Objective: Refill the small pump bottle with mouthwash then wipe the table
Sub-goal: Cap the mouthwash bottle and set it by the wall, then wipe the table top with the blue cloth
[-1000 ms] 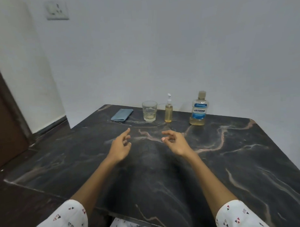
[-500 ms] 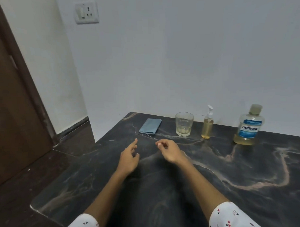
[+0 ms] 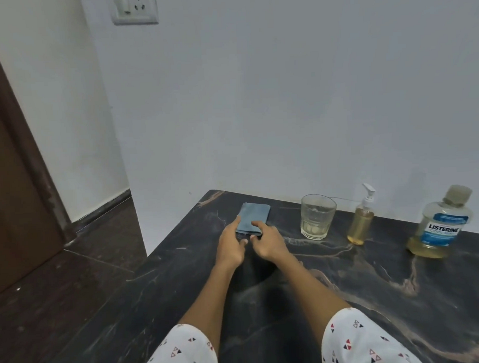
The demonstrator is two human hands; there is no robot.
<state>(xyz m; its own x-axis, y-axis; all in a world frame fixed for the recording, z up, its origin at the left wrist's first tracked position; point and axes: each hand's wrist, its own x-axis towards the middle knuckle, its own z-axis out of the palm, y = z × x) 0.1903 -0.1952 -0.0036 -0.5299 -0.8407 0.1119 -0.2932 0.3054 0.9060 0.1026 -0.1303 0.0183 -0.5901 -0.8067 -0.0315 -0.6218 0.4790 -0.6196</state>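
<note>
Left hand: I see my left hand [image 3: 231,246] at the near left corner of the cloth [image 3: 253,217], fingers loosely extended, forefinger along the cloth's left edge.
Right hand: my right hand [image 3: 267,241] sits at the near right corner, forefinger on top of the cloth; I cannot tell whether the thumb pinches it.
Cloth: folded, blue, flat on the table [image 3: 372,299], just beyond my fingertips.
Glass: the glass [image 3: 317,217] stands right of my right fingers.
Pump bottle: the pump bottle [image 3: 361,221] is upright, further right, past the glass.
Mouthwash: the mouthwash bottle [image 3: 439,226] is capped, farthest right.

Home room, dark marble table [image 3: 400,298], wall socket [image 3: 134,8], wooden door [image 3: 12,175], mouthwash bottle [image 3: 438,226]
</note>
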